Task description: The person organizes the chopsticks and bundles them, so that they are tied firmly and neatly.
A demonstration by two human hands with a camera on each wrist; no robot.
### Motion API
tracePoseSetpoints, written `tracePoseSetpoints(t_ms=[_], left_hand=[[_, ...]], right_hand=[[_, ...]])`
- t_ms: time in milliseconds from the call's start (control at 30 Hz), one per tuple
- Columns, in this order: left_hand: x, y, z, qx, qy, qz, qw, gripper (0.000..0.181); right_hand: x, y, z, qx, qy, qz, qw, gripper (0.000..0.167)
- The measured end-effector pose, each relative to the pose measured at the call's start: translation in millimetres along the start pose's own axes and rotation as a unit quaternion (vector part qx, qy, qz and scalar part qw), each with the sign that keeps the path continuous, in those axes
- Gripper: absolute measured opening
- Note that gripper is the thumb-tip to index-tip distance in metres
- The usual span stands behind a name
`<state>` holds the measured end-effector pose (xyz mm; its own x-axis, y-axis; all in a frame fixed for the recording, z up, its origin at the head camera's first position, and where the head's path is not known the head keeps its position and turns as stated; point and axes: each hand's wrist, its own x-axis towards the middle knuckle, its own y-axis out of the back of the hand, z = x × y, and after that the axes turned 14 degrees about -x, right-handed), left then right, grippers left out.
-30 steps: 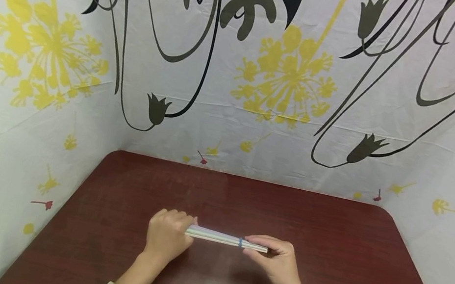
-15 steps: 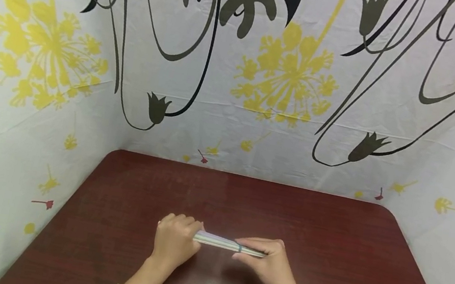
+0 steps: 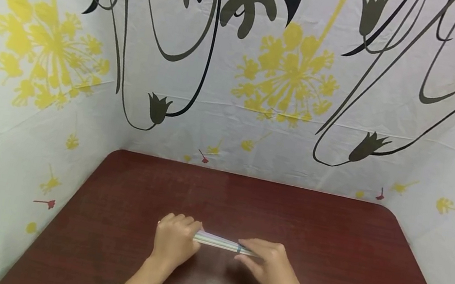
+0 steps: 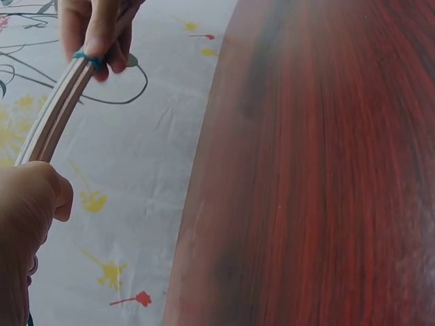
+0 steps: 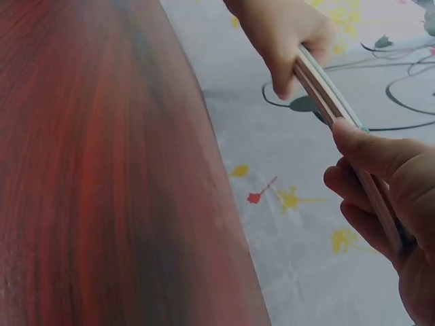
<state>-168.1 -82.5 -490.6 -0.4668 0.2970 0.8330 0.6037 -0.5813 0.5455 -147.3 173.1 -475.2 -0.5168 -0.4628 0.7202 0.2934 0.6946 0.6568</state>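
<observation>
A slim, straight bundle of pale, layered strips (image 3: 216, 241) is held above the table between both hands, slightly lower at its right end. A blue-green band (image 4: 88, 60) circles it near the right hand. My left hand (image 3: 176, 238) grips the left end, which its curled fingers hide. My right hand (image 3: 275, 266) pinches the banded part; in the right wrist view its thumb (image 5: 360, 146) lies along the bundle, and fingers show on the other side. The bundle's exact kind is unclear.
Below the hands is a dark red wood-grain table (image 3: 218, 200) with rounded far corners. White cloth (image 3: 201, 83) printed with yellow flowers and dark stems hangs behind it and on both sides.
My left hand and the bundle have moved slightly right, and the bundle's right end has dipped. My right hand has shifted a little and now covers more of that end.
</observation>
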Motion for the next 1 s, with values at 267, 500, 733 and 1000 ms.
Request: tracePoseSetpoints(t_ms=[267,500,733,1000], left_hand=[[1.4,2.5,-1.5,0.001,-0.005,0.035,0.9994,0.026],[2.7,4.0,0.6,-0.003,-0.004,0.043,0.9991,0.030],[-1.4,0.9,6.6,-0.005,0.005,0.030,0.9995,0.028],[0.5,-5.4,19.4,-0.004,-0.004,0.018,0.9998,0.024]], right_hand=[[0.5,2.6,-1.7,-0.012,0.003,0.018,0.9998,0.019],[5.7,4.2,-7.9,-0.113,0.043,0.054,0.9912,0.030],[9.0,-2.7,-18.3,-0.142,0.049,0.034,0.9881,0.022],[17.8,-16.5,-36.5,-0.158,0.026,-0.012,0.9871,0.031]])
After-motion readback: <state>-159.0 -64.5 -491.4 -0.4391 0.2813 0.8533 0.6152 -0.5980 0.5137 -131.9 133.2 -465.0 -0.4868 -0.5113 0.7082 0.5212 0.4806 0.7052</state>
